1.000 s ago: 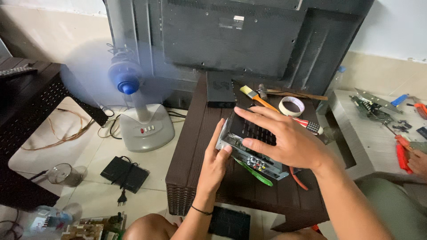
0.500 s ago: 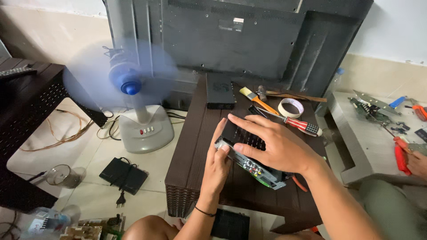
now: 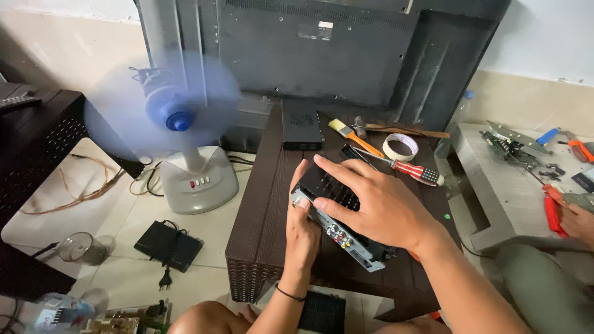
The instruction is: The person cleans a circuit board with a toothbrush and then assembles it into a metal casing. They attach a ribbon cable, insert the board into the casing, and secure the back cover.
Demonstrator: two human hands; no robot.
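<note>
While the black set-top box (image 3: 337,216) sits tilted near the middle of the dark brown table (image 3: 260,241), both hands press on it. The right hand (image 3: 371,207) lies flat and spread over the vented lid, fingers open, not curled round anything. The left hand (image 3: 301,229) cups the box's near left end, thumb up along the corner, gripping that end. To do this well, I judge the lid wants even pressure from the flat palm while the left hand keeps the case from sliding, fingers kept off the rear sockets.

Behind the table a big television (image 3: 322,49) stands with its back to the camera. A blue fan (image 3: 179,124) spins on the tiled floor (image 3: 117,210) to the left, with a small black box (image 3: 169,245) near it. Farther back on the table lie another black box (image 3: 301,124), a tape roll (image 3: 400,147), a red-handled screwdriver (image 3: 408,170) and a brush (image 3: 352,136). To the right, a grey table (image 3: 513,192) carries pliers and parts, with another person's hand (image 3: 578,219) at its edge.
</note>
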